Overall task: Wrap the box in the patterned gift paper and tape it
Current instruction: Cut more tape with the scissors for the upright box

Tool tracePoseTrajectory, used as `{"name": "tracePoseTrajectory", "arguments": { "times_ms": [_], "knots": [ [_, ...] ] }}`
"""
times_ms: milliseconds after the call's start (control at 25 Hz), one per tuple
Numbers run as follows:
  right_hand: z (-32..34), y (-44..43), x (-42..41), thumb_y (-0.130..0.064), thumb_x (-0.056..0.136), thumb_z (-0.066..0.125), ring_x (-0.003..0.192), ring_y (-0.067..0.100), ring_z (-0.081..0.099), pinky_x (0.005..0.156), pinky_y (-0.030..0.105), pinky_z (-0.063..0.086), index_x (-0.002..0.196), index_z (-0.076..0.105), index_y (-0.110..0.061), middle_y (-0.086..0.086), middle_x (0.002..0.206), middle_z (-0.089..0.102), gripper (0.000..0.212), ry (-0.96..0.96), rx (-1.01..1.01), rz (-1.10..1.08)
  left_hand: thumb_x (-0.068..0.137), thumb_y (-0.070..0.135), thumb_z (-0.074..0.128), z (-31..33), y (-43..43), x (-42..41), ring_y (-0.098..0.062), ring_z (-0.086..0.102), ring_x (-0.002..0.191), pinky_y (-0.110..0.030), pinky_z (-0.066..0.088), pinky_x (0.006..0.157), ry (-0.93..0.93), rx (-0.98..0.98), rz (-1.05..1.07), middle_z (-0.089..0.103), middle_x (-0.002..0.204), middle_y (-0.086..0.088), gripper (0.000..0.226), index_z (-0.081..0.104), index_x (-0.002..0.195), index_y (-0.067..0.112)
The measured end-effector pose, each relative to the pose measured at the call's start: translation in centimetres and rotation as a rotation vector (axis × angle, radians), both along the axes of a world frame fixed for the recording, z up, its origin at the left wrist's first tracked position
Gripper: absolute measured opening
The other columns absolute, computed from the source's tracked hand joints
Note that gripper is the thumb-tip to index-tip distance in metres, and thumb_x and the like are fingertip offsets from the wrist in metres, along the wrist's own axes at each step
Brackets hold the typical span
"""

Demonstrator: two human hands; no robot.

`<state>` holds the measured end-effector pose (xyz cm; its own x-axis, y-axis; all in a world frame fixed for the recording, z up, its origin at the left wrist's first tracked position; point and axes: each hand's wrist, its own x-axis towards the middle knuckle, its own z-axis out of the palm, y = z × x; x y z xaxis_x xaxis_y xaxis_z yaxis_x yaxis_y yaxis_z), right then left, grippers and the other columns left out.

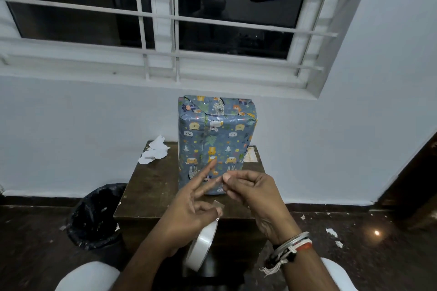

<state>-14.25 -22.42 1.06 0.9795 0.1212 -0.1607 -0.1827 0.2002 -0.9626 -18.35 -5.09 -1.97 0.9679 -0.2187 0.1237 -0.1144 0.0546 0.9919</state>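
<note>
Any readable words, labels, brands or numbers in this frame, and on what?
No text can be read.
wrapped box: animal and leaf pictures only, no lettering.
tape roll: no print visible.
torn paper scrap: grey mark, too blurred to read.
pale patch behind the wrapped box: too blurred to read.

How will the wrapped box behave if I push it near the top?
The wrapped box stands tall on its narrow end, so a high push would probably tip it. Its glossy surface may feel slippery.

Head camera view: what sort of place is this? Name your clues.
Probably a room in a home: a barred window, a small wooden table bearing the wrapped box, and a black-lined bin on the floor.
</note>
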Motion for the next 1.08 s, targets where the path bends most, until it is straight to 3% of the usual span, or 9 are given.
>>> {"name": "tracePoseTrajectory", "arguments": {
  "times_ms": [240,360,520,720,840,960,1080],
  "knots": [
    [4.8,0.6,-0.6,-0.003,0.081,0.084,0.072,0.021,0.072,0.068,0.029,0.061,0.097,0.067,-0.001,0.017,0.077,0.075,0.024,-0.163,-0.095,-0.037,0.09,-0.004,0.071,4.7,0.6,-1.0,-0.005,0.06,0.064,-0.025,0.051,0.071,-0.155,0.163,0.055,0.053,0.146,0.028,0.096,0.032,0.149,0.061],
    [8.3,0.7,-0.5,-0.002,0.084,0.081,0.069,0.02,0.072,0.072,0.034,0.06,0.098,0.063,-0.002,0.012,0.07,0.073,0.023,-0.359,-0.195,-0.048,0.09,0.001,0.074,7.3,1.5,-0.9,-0.009,0.068,0.07,-0.03,0.058,0.079,-0.208,0.212,0.106,0.042,0.15,0.037,0.094,0.032,0.146,0.065],
    [13.6,0.5,2.3,-0.006,0.088,0.079,0.077,0.018,0.074,0.077,0.03,0.061,0.11,0.057,-0.009,0.01,0.08,0.077,0.031,-0.531,-0.322,0.049,0.089,0.0,0.075,10.3,2.6,0.4,-0.013,0.073,0.079,-0.029,0.058,0.082,-0.24,0.151,0.175,0.043,0.151,0.033,0.093,0.035,0.148,0.059],
    [16.7,0.7,7.7,-0.01,0.089,0.079,0.076,0.019,0.069,0.072,0.03,0.055,0.118,0.049,-0.013,0.013,0.088,0.077,0.041,-0.567,-0.56,0.274,0.088,-0.007,0.072,12.8,2.7,2.8,0.001,0.071,0.086,-0.039,0.056,0.08,-0.256,0.167,0.141,0.032,0.164,0.014,0.103,0.026,0.15,0.061],
    [16.7,1.3,9.5,-0.006,0.09,0.077,0.083,0.022,0.074,0.08,0.033,0.06,0.12,0.046,-0.013,0.016,0.092,0.078,0.044,-0.561,-0.628,0.401,0.088,-0.006,0.072,12.5,2.6,3.5,-0.019,0.076,0.088,-0.041,0.057,0.08,-0.184,0.166,0.135,0.028,0.165,0.011,0.106,0.022,0.15,0.064],
    [16.4,1.9,10.6,-0.008,0.091,0.077,0.09,0.029,0.074,0.094,0.045,0.06,0.12,0.043,-0.016,0.019,0.097,0.077,0.046,-0.577,-0.674,0.491,0.089,-0.004,0.072,12.1,2.5,3.6,-0.017,0.077,0.089,-0.046,0.059,0.087,-0.142,0.15,0.152,0.03,0.163,0.017,0.105,0.017,0.153,0.059],
    [16.1,2.5,11.0,-0.009,0.091,0.076,0.086,0.026,0.072,0.094,0.049,0.059,0.121,0.041,-0.018,0.02,0.096,0.077,0.047,-0.589,-0.68,0.523,0.089,-0.005,0.072,11.9,2.6,3.8,-0.017,0.077,0.09,-0.041,0.061,0.083,-0.117,0.143,0.161,0.032,0.162,0.019,0.107,0.014,0.155,0.056]
  ]
}}
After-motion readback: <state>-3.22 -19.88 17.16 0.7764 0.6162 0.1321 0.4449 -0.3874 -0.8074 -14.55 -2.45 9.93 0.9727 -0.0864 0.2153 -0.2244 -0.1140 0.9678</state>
